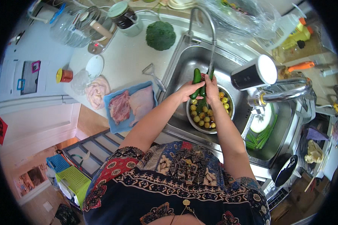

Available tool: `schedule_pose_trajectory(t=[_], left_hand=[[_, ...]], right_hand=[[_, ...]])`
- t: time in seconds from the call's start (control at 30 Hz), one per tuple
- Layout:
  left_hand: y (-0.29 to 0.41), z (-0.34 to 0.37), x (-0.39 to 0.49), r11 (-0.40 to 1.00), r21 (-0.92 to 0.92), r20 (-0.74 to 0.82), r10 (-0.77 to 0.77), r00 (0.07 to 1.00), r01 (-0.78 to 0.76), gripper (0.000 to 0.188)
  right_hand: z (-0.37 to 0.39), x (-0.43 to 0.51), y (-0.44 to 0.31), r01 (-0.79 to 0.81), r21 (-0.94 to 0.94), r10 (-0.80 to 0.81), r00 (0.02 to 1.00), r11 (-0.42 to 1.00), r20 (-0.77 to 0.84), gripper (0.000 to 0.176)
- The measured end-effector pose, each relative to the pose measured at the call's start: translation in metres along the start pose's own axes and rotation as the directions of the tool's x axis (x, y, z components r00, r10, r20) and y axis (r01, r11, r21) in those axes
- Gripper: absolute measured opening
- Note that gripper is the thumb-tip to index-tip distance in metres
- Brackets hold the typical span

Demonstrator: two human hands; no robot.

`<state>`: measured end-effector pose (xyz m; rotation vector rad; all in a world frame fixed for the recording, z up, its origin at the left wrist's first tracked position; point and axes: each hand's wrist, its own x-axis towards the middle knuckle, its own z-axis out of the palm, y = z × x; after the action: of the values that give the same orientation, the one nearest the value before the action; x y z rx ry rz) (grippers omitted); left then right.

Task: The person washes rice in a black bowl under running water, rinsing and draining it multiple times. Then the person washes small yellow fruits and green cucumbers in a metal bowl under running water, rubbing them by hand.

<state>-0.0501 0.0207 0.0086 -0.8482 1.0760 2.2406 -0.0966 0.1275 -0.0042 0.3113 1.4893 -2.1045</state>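
My left hand (188,90) is closed around a green cucumber (197,76) over the left sink basin (183,70). Right beside it, my right hand (211,89) grips a second dark green cucumber (202,91), partly hidden by the fingers. Water appears to run onto the hands from the slim gooseneck faucet (212,21). Beneath them, a round metal bowl (233,108) holds water and several small yellowish round fruits or vegetables (202,115). Something long and green lies in the bowl under my right hand, too covered to identify.
A peeler (155,77), a broccoli head (160,35) and a blue tray (109,112) of raw meat occupy the left counter. A chrome faucet with a water filter (250,73) juts over the right basin (281,132), where green stalks (259,140) and a white cut vegetable (261,119) lie.
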Motion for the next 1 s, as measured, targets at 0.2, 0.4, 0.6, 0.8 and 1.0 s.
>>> schedule_pose_trajectory(t=[0.2, 0.4, 0.6, 0.8, 1.0], left_hand=[[0.002, 0.007, -0.006, 0.949, 0.304, -0.041, 0.095, 0.995, -0.078, 0.039], [0.031, -0.009, 0.002, 0.983, 0.051, 0.278, -0.182, 0.943, 0.175, 0.034], [0.028, 0.006, 0.005, 0.984, -0.085, 0.259, -0.132, 0.957, 0.158, 0.027], [-0.009, 0.021, -0.013, 0.829, 0.558, -0.040, 0.077, 0.996, -0.041, 0.037], [-0.051, 0.043, -0.052, -0.116, 0.957, 0.287, 0.285, 0.915, -0.264, 0.042]], right_hand=[[0.001, 0.012, -0.022, -0.499, 0.131, 0.495, 0.867, 0.857, 0.064, 0.049], [-0.001, -0.003, -0.013, -0.143, -0.181, 0.155, 0.986, 0.973, 0.055, 0.062], [-0.013, -0.007, -0.017, -0.100, -0.514, 0.073, 0.995, 0.852, -0.073, 0.076], [-0.039, -0.022, 0.004, -0.261, -0.034, 0.262, 0.965, 0.965, 0.029, 0.074], [-0.089, -0.077, 0.010, -0.215, -0.027, 0.207, 0.964, 0.976, -0.167, 0.068]])
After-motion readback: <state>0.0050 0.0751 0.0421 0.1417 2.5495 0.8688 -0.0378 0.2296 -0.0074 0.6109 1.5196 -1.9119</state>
